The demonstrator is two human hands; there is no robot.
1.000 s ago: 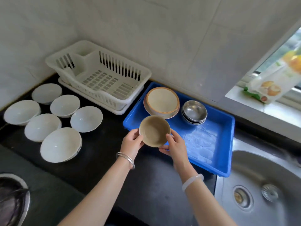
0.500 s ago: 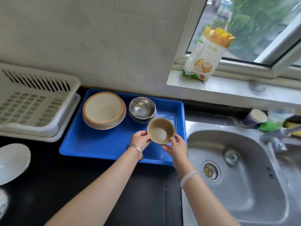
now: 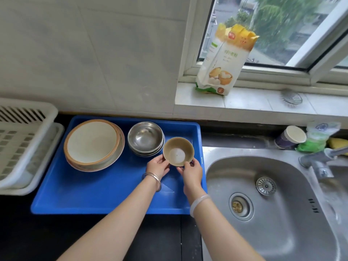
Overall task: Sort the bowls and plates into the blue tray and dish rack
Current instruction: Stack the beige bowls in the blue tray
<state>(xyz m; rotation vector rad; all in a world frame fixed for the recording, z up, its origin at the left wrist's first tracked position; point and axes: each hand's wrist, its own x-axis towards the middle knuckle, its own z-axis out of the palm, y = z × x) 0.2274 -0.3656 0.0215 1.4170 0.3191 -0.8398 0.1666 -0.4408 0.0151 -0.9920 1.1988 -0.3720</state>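
A small tan bowl [image 3: 178, 151] is held over the far right part of the blue tray [image 3: 98, 196]. My left hand [image 3: 157, 166] grips its left side and my right hand [image 3: 190, 171] grips its near right side. Inside the tray, a stack of beige plates with brown rims [image 3: 93, 144] lies at the far left. A stack of steel bowls [image 3: 145, 138] sits beside it, just left of the tan bowl. The white dish rack [image 3: 20, 144] stands at the left edge of the view, partly cut off.
A steel sink [image 3: 267, 194] with a drain and a tap [image 3: 320, 161] lies right of the tray. A paper cup [image 3: 290, 137], a green bottle and a sponge stand behind the sink. A flour bag [image 3: 224, 61] leans on the window sill. Black counter runs along the front.
Both hands carried the tan bowl from the tray's near left edge across to its far right part, beside the steel bowls. The view swung right, so the white bowls left of the rack dropped out.
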